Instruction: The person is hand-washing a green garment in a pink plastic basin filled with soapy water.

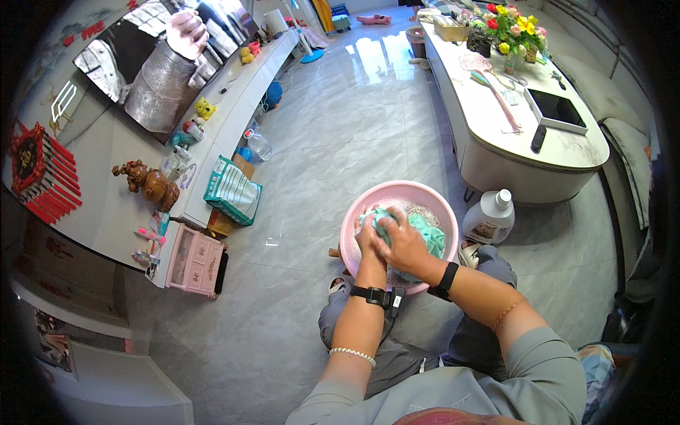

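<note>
In front of me a pink plastic basin (452, 212) holds sudsy water (422, 207) and a wet mint-green cloth (429, 234). Both my hands are over the basin, close together. My left hand (366, 236) grips a bunched part of the cloth from the left side. From the right, my right hand (404, 241) presses on the same bunch, its fingers curled over it. Foam clings to the fingers and partly hides them. The rest of the cloth lies in the water to the right of my hands.
A large white bottle (490, 218) stands right of the basin, by my slippered foot. A white coffee table (574, 154) with flowers and a tablet is at the right. Along the left run a TV cabinet (228, 106), a green-and-white bag (234, 190) and a small pink drawer chest (196, 260).
</note>
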The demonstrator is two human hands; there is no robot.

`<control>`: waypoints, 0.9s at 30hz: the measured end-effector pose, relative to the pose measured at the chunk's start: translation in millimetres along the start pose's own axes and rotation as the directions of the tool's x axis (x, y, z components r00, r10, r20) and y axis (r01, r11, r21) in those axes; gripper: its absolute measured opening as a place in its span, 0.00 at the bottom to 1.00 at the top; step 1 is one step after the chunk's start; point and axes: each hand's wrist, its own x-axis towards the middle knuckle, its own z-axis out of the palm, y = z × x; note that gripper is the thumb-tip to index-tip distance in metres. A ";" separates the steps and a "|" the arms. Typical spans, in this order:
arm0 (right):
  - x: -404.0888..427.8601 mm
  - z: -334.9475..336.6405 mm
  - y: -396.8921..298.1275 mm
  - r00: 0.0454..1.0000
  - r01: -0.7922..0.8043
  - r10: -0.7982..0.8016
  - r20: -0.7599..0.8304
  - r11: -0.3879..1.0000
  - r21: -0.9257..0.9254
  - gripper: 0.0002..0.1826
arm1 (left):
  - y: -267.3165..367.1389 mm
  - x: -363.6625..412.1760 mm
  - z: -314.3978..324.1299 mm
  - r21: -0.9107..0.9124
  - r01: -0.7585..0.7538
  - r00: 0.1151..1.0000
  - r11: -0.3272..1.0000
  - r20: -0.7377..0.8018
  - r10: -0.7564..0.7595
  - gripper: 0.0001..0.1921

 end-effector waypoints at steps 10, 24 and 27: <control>23.1 13.2 78.4 0.944 -0.301 0.297 -0.142 0.954 -0.008 0.18 | -32.2 -21.9 34.3 0.288 0.041 0.993 0.957 -0.121 -0.006 0.29; 22.9 21.9 80.3 0.940 -0.342 0.342 -0.021 0.938 -0.060 0.20 | -31.7 -19.6 23.3 0.322 0.007 0.999 0.947 -0.049 0.009 0.29; 8.9 21.1 58.8 0.960 -0.267 0.266 0.086 0.964 -0.004 0.20 | -13.6 -9.8 14.7 0.354 0.144 0.972 0.924 -0.227 -0.064 0.27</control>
